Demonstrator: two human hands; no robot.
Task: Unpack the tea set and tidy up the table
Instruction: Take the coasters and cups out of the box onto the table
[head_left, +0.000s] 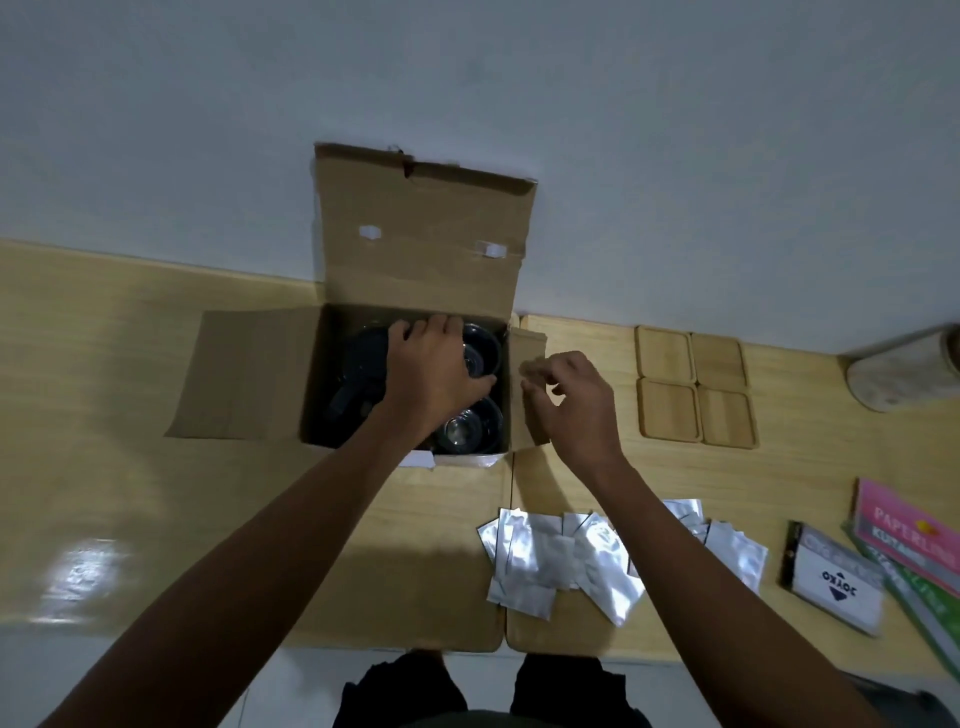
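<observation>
Both forearms come in from the bottom edge, so that's the closest stuff to the lens. Left grip (434, 364) is down inside the open cardboard box (260, 374), fingers curled over the rim of a glass cup (480, 348), though I can't quite tell if it's properly pinched or just resting on it. Right grip (561, 395) hovers just outside the box's right flap, fingers loosely curled, holding nothing.

Another glass cup (470, 423) sits just nearer than the left grip, and a dark teapot (363, 364) is to its left, all inside the box.

Handling-wise, my guess: thin glass, so light but fragile and slippery, and it'll clink against its neighbour if dragged sideways. I'd take a cup around the rim or body and lift straight up. The teapot looks heavier; grab the handle and support underneath with the other grip.

Right of the right grip, four wooden coasters (696, 387) are laid in a square on the bench (104, 415), probably where the cups go. Nearer than that grip is a messy pile of silver foil sachets (571, 561), plus a small boxed item (836, 577) and coloured paper packs (909, 535) further right.
</observation>
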